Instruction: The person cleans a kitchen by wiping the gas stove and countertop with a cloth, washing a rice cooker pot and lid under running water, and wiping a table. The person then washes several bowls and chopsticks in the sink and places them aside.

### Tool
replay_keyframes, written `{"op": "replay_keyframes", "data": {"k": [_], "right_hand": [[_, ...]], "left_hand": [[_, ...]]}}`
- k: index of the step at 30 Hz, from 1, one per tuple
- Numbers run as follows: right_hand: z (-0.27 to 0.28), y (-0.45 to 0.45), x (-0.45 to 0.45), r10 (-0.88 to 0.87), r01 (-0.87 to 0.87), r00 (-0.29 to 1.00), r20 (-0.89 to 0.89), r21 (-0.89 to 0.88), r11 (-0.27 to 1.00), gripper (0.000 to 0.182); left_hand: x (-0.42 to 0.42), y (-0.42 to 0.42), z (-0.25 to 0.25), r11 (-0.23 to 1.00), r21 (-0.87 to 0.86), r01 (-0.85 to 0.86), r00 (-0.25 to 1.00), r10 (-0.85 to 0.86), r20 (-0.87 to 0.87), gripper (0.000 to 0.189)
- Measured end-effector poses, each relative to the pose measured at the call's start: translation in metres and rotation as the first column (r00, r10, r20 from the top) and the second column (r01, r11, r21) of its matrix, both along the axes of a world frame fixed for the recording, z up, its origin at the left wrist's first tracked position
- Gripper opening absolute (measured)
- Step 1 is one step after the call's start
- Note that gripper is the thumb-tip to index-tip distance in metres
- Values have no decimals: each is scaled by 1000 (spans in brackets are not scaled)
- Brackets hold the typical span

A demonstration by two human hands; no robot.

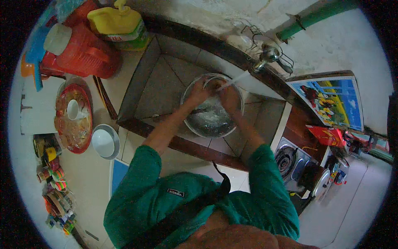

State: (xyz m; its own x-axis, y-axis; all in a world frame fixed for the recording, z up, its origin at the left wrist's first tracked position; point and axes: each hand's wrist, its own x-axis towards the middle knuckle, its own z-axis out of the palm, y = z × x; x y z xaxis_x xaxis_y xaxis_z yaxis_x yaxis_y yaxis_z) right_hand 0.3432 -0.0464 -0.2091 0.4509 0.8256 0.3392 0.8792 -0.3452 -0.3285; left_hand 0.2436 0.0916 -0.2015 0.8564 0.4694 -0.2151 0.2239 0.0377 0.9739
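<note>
Water runs from a metal tap [258,66] into a round metal basin [213,132] that stands in a tiled sink [155,81]. My left hand [199,90] and my right hand [228,95] are close together over the basin's far part, under the stream. Between them is a small round thing, perhaps a bowl [214,81], with my fingers at its sides; its kind is not clear. Water with pale foam or bubbles lies in the basin, and a dark, slim thing shows near its left side.
Left of the sink are chopsticks [105,98], stacked white bowls [104,143], a red-rimmed tray [74,149] with a white cup [73,109], a red plastic container [90,53] and a yellow jug [116,23]. At right are a picture board [331,102] and a gas stove [286,158].
</note>
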Motion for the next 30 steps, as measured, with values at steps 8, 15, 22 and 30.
{"op": "replay_keyframes", "data": {"k": [8,15,22,30], "right_hand": [[-70,-39,-23,-21,217,866,500,-337,916,41],[12,-26,12,-108,127,992,71,-376,918,30],[-26,-18,-32,-181,213,941,-286,87,973,29],[34,-13,-12,-4,-13,999,-51,-315,949,24]], "left_hand": [[-11,2,23,944,212,255,944,-290,156,46],[16,13,44,935,215,281,918,-327,223,45],[-7,-13,35,914,380,142,990,-123,-75,51],[3,-1,60,565,423,708,682,-394,-616,49]]}}
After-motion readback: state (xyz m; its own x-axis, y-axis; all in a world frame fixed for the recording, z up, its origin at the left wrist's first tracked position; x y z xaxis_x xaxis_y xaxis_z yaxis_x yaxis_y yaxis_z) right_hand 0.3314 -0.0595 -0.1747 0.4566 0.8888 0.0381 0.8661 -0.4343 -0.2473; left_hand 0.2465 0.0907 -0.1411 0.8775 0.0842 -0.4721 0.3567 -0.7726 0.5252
